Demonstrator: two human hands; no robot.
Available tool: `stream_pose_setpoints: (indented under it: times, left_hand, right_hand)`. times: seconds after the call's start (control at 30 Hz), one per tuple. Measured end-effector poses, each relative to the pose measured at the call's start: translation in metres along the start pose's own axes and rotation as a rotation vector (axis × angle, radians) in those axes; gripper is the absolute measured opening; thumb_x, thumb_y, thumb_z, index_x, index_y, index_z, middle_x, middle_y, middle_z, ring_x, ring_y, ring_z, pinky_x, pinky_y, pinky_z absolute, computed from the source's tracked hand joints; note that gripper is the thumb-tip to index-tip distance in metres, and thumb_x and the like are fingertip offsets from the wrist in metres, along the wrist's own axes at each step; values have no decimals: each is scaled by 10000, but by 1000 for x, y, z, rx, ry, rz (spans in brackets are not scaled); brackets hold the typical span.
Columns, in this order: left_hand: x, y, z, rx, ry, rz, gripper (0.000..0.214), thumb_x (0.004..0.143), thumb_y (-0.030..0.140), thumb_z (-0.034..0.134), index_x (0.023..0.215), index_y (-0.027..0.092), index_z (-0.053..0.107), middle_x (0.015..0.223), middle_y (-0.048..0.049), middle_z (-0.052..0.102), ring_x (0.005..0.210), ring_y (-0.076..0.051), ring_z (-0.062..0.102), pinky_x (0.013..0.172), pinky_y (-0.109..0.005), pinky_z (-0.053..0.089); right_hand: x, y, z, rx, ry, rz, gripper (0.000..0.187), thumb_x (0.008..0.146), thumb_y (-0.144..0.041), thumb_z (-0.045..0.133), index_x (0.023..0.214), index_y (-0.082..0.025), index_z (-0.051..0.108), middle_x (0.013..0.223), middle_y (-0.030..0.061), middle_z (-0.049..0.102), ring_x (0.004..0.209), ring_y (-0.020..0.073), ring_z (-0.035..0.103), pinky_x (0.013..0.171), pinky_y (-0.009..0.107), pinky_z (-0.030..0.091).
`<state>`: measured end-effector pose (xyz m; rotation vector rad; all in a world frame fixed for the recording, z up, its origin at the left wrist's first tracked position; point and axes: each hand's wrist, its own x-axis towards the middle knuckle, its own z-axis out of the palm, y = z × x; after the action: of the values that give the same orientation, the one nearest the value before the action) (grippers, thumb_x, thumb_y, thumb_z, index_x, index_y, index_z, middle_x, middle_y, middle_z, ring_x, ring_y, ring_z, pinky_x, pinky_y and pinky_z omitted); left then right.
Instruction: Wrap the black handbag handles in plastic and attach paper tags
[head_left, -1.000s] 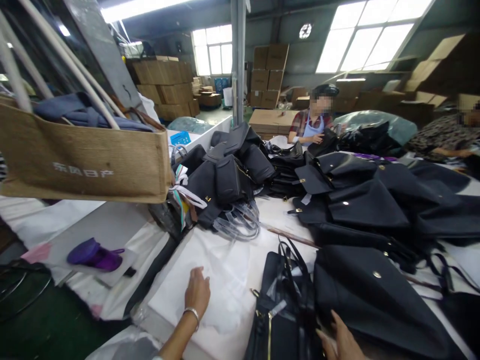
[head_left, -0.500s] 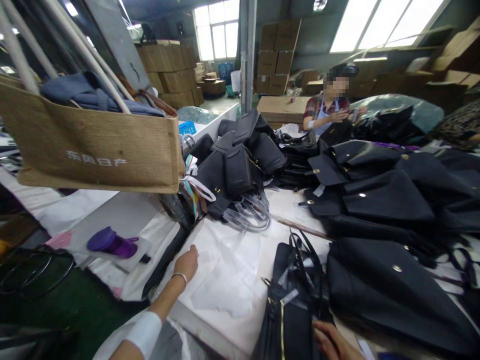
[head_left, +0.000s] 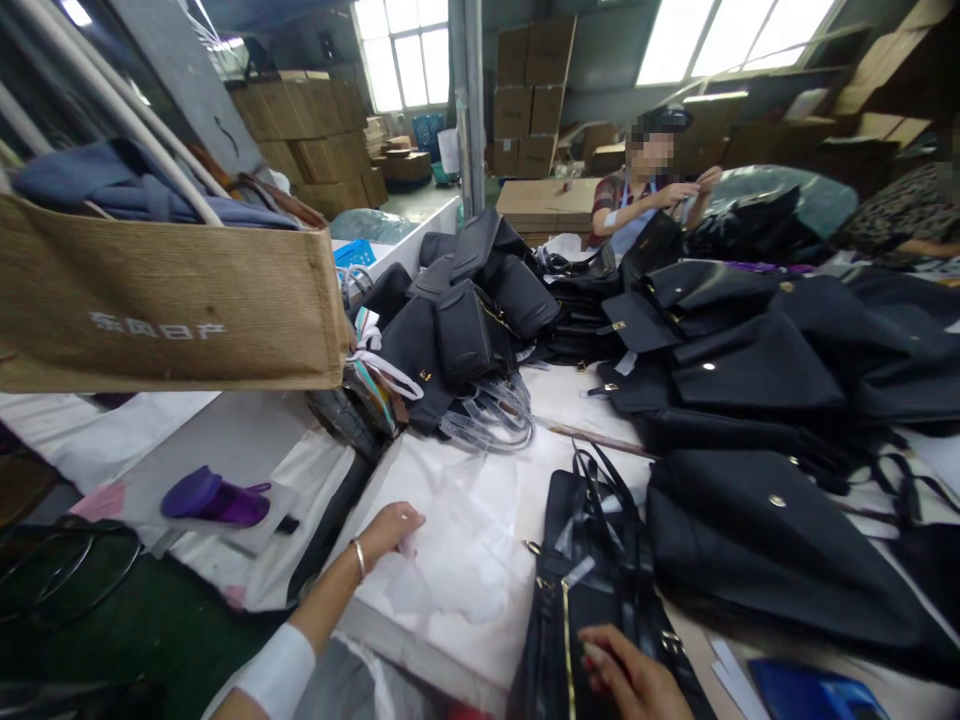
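Observation:
My left hand (head_left: 395, 530), with a bracelet at the wrist, hovers at or just above a thin white sheet (head_left: 472, 565) on the table. Its fingers are drawn together, and what they pinch, if anything, is too small to make out. A black backpack (head_left: 551, 620) with a gold zipper and thin straps lies in front of me. Over its front, beside the zipper, is my right hand (head_left: 630, 672). The thumb and fingers there are curled together; whatever is between them is hidden.
Black bags (head_left: 757, 375) pile up on the right, and more black bags (head_left: 472, 300) are heaped at centre. A burlap tote (head_left: 172, 300) hangs close at left above a purple bottle (head_left: 217, 497). Blue packet (head_left: 814, 690) lies lower right. A person (head_left: 637, 200) works across the table.
My left hand has shifted slightly right over the white sheet. My right hand has come up and left from the backpack's side to its zipper area. The view has turned slightly right.

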<state>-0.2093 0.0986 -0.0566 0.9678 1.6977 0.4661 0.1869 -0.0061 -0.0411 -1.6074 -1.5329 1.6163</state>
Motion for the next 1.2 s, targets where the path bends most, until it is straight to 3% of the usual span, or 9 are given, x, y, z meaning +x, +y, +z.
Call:
stream_pose_setpoints:
  times: [0.13, 0.3, 0.37, 0.43, 0.5, 0.57, 0.63, 0.9, 1.2]
  left_hand:
    - [-24, 17, 33, -347, -146, -32, 295, 734, 370, 695, 914, 158, 598, 801, -16, 662, 677, -140, 654, 678, -283, 526]
    - [-40, 33, 82, -593, -267, -115, 281, 721, 288, 720, 928, 124, 627, 802, -66, 697, 656, -142, 664, 641, -268, 531]
    - [-42, 39, 94, -659, -275, -123, 236, 723, 263, 724, 898, 133, 632, 767, -50, 699, 623, -130, 657, 611, -251, 528]
    - [-43, 46, 99, -715, -280, -114, 193, 721, 230, 728, 864, 136, 639, 748, -40, 700, 612, -122, 651, 604, -239, 530]
    - [-42, 51, 101, -755, -278, -106, 166, 718, 205, 734, 840, 132, 647, 738, -38, 702, 604, -118, 649, 592, -231, 533]
    - [-39, 54, 100, -780, -260, -114, 152, 716, 188, 739, 826, 128, 651, 724, -37, 702, 586, -117, 649, 562, -219, 530]
    - [-36, 55, 100, -797, -235, -137, 140, 718, 171, 738, 818, 125, 651, 706, -36, 702, 568, -118, 652, 536, -213, 531]
    - [-6, 60, 114, -934, -166, -244, 61, 780, 101, 671, 835, 86, 651, 825, -114, 730, 724, -161, 703, 669, -241, 580]
    - [68, 71, 124, -993, -48, -373, 159, 893, 261, 555, 947, 120, 606, 858, -15, 657, 677, -109, 631, 589, -255, 547]
  right_hand:
    - [8, -36, 25, 251, 37, 95, 468, 837, -611, 456, 918, -180, 621, 805, 61, 666, 713, 191, 637, 629, 273, 504]
    - [22, -75, 53, 162, 68, -47, 566, 803, -518, 571, 1291, -246, 483, 1285, 93, 546, 1122, 239, 533, 884, 337, 456]
    - [29, -77, 60, 81, 60, -75, 678, 753, -429, 655, 1365, -286, 400, 1331, 66, 511, 1147, 232, 505, 915, 335, 428]
    - [36, -72, 66, 44, 31, -33, 630, 697, -337, 699, 1288, -271, 490, 1169, 49, 609, 1019, 220, 560, 845, 315, 441]
    - [42, -65, 73, 83, 13, 21, 401, 666, -275, 692, 1057, -223, 623, 903, 17, 654, 827, 190, 581, 733, 280, 436]
    - [44, -57, 78, 232, -26, 64, 201, 653, -277, 674, 826, -183, 632, 716, -13, 603, 673, 147, 534, 628, 245, 397]
    - [42, -53, 82, 421, -82, 97, 204, 637, -329, 681, 714, -162, 592, 628, -33, 542, 581, 110, 461, 557, 221, 340]
    - [23, -50, 75, 674, -66, 102, 397, 644, -520, 692, 733, -160, 548, 622, -36, 532, 578, 106, 458, 549, 211, 334]
    - [6, -29, 58, 108, -29, 23, 276, 686, -444, 554, 618, -197, 451, 530, -61, 416, 518, 93, 387, 491, 203, 226]
